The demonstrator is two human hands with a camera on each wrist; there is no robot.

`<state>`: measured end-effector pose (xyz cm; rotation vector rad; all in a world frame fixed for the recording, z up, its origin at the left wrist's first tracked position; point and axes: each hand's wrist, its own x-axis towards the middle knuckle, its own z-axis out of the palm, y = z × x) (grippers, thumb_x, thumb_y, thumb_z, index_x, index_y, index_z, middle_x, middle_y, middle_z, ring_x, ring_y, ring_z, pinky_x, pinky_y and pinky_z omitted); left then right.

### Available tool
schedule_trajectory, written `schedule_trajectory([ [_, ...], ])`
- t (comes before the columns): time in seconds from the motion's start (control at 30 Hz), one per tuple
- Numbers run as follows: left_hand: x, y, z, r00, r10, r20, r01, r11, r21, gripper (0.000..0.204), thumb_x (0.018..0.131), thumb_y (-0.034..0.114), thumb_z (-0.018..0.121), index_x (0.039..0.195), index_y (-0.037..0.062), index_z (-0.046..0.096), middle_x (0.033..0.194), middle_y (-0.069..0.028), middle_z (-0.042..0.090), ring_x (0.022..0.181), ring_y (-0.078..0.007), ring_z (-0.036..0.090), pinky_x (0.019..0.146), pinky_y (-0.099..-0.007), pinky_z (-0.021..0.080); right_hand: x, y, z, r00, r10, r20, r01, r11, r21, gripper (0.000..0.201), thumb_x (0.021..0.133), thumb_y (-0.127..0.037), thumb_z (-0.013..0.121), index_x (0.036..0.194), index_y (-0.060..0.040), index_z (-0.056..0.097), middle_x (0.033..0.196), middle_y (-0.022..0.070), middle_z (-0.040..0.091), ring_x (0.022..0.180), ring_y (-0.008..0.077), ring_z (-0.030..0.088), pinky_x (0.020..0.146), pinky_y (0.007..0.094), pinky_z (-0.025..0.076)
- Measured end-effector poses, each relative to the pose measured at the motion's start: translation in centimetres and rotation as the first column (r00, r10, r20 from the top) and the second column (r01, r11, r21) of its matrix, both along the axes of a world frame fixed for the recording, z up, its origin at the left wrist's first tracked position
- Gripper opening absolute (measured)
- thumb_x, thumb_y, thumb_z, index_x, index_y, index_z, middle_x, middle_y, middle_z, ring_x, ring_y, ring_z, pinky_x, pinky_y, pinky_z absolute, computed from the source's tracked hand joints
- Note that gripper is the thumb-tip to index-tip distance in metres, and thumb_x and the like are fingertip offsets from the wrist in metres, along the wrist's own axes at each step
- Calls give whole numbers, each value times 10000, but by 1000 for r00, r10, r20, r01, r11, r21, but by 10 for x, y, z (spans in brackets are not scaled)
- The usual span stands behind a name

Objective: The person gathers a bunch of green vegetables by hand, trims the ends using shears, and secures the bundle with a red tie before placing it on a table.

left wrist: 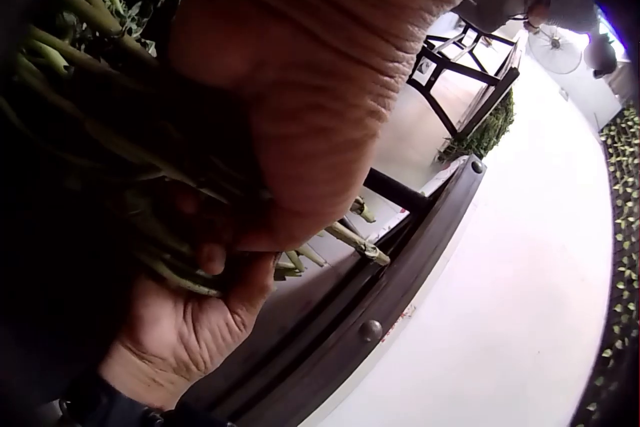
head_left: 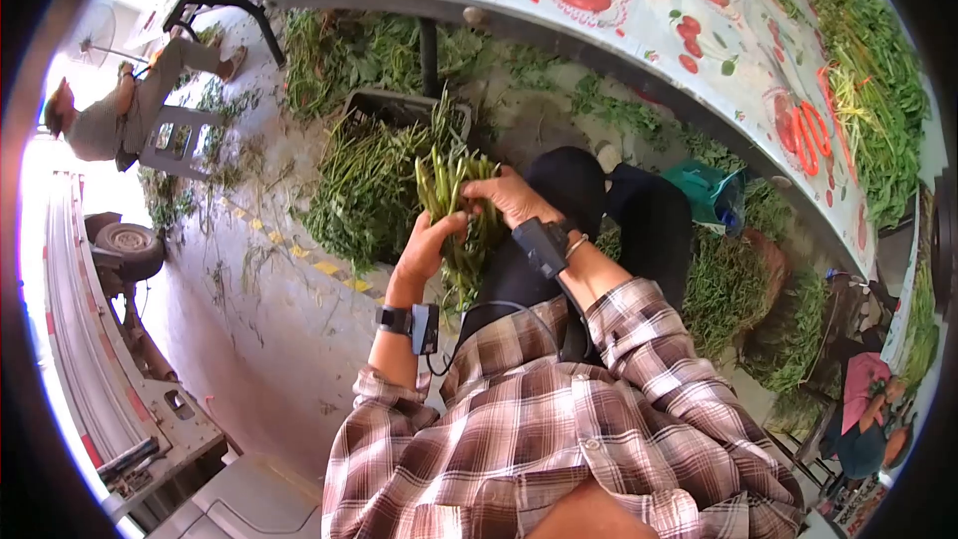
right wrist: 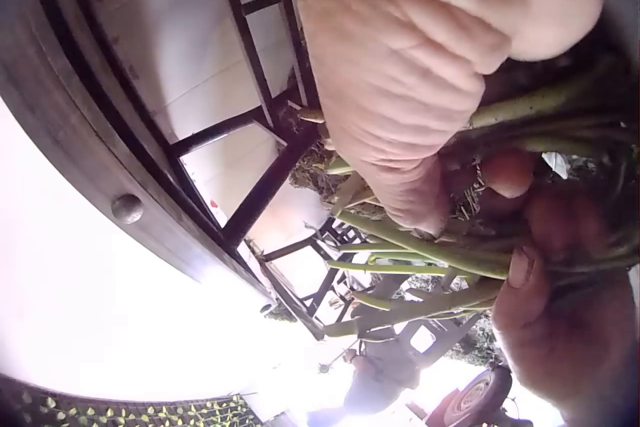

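Note:
Both hands grip one bunch of leafy green stems [head_left: 439, 185] in front of the lap, its pale cut ends pointing away from the body and its leaves hanging toward it. My left hand [head_left: 424, 248] wraps the bunch from the left, the thumb lying across the stems. From the right, my right hand [head_left: 509, 196] curls its fingers round the same bunch. In the right wrist view the stem ends [right wrist: 430, 297] stick out between the hands, and the left thumb [right wrist: 522, 272] presses on them. The left wrist view is dark where the palms meet the stems.
A dark crate [head_left: 399, 108] stands ahead, beside a heap of greens [head_left: 359, 195]. The table [head_left: 639, 0] with a fruit-print cloth bears orange-handled scissors [head_left: 810, 138] and more greens [head_left: 873, 90]. A teal bag [head_left: 707, 188] lies right of the knees. One person [head_left: 100, 120] sits at far left.

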<state>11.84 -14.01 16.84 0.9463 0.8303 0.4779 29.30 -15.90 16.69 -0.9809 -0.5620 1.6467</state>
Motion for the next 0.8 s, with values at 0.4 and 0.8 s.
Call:
schedule_trajectory([
  [0.4, 8, -4, 9, 998, 66, 6, -65, 993, -94, 214, 885, 193, 538, 1014, 32, 595, 836, -22, 611, 673, -118, 584, 622, -248, 482, 1, -3, 12, 958, -146, -246, 117, 985, -130, 76, 768, -76, 627, 814, -36, 582, 560, 60, 512, 413, 216, 520, 356, 371, 453],
  [0.8, 15, -8, 10, 991, 137, 3, -137, 985, 102, 245, 903, 220, 482, 999, 20, 587, 830, -17, 570, 686, -110, 520, 596, -241, 430, 1, -1, 12, 978, -139, -157, 119, 984, -131, 210, 769, -82, 677, 968, -43, 625, 730, 8, 600, 544, 93, 510, 489, 250, 434],
])
